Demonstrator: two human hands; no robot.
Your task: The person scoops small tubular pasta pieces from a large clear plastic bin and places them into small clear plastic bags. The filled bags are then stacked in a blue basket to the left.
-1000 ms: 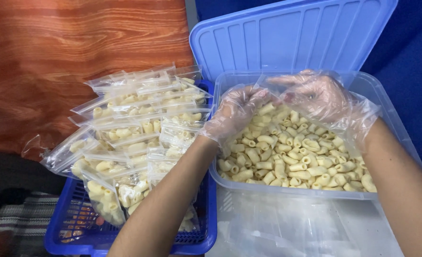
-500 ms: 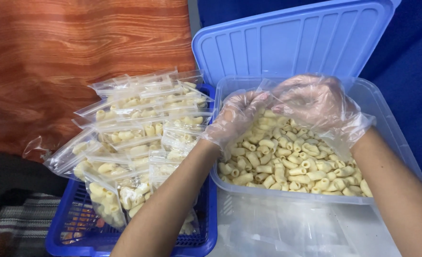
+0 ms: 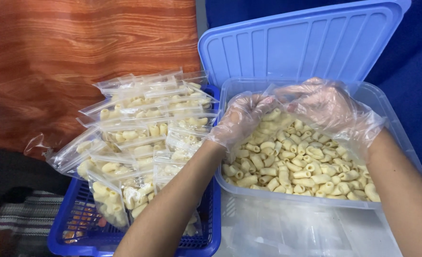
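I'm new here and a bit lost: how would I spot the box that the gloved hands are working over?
Start from the blue ribbed lid propped upright at the back. Just in front sits the clear plastic tub, where both gloved hands meet. Unlike the blue basket beside it, stacked with small sealed bags, it holds loose pasta.

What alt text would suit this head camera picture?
Two gloved hands, left and right, meet over a clear tub of short pasta tubes. Small filled bags pile in a blue basket alongside; a blue lid stands behind.
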